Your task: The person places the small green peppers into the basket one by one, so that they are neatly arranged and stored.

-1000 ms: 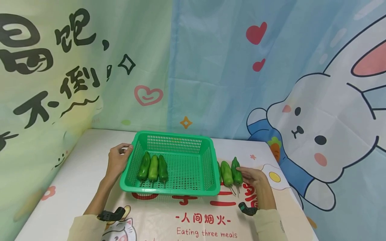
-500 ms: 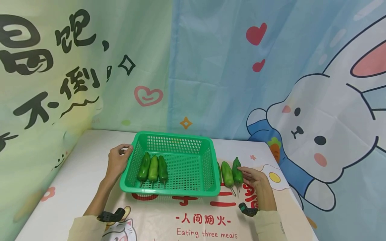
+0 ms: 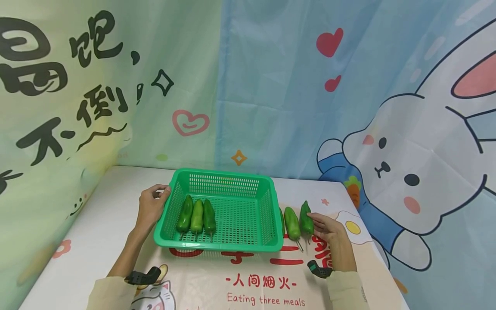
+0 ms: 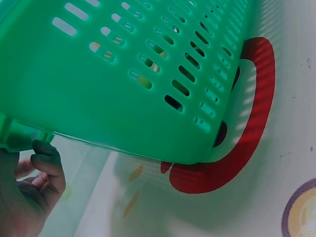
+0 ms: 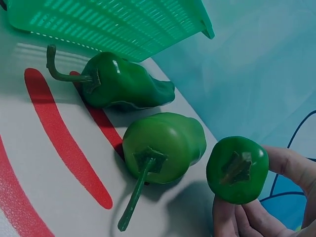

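Note:
My left hand point(image 3: 152, 207) grips the left rim of a green plastic basket point(image 3: 248, 248), its fingers point(image 4: 48, 165) curled at the edge in the left wrist view. Inside the basket three green peppers point(image 3: 197, 216) lie side by side along its left part. My right hand point(image 3: 328, 227) pinches another green pepper point(image 3: 307, 219) between thumb and fingers; in the right wrist view this held pepper point(image 5: 237, 170) points its stem end at the camera. Beside it lies a lighter green pepper point(image 5: 160, 148), and a darker pepper point(image 5: 123, 81) rests close by the basket, mostly hidden behind the basket wall in the head view.
The white table point(image 3: 128, 181) bears a printed mat point(image 3: 209, 275) with red characters and a cartoon cat. A patterned curtain point(image 3: 267, 94) hangs behind the table's far edge and along its sides.
My right hand has shifted the pinched pepper slightly right and up, widening the gap to the lighter pepper. The left hand and basket have stayed in place.

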Demonstrator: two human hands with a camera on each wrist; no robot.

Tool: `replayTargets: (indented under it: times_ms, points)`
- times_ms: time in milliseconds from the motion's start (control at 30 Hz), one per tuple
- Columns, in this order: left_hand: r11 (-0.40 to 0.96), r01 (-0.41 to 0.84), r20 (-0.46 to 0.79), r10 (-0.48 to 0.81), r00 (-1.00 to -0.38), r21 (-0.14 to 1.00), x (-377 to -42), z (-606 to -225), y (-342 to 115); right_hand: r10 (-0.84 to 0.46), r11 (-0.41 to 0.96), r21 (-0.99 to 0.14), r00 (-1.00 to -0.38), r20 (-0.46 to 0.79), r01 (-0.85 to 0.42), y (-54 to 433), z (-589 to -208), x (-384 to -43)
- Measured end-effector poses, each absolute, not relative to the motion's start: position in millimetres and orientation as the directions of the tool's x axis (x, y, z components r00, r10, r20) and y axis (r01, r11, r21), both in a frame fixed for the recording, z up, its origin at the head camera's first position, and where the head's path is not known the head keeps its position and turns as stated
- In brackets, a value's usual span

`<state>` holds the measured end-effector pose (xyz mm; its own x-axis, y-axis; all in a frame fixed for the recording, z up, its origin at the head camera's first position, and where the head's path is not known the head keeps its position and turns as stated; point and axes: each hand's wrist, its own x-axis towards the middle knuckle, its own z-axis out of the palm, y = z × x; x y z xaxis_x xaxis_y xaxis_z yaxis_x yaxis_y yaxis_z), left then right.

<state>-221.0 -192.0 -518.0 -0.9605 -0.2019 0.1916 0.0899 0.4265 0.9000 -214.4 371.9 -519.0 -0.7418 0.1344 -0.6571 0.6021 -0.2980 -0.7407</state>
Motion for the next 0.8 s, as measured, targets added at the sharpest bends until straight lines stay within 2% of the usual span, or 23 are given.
replayTargets:
  times_ms: [667, 800]
  points:
    - [0.435, 0.101, 0.207, -0.204, -0.957, 0.895, -221, -518, -192, 0.134, -0.337, -0.716, -0.721, -0.679, 0.612, 369, -508, -215]
    - [0.431, 0.101, 0.204, -0.201, -0.958, 0.896, -221, -518, -192, 0.117, -0.327, -0.731, -0.742, -0.661, 0.600, 366, -503, -215]
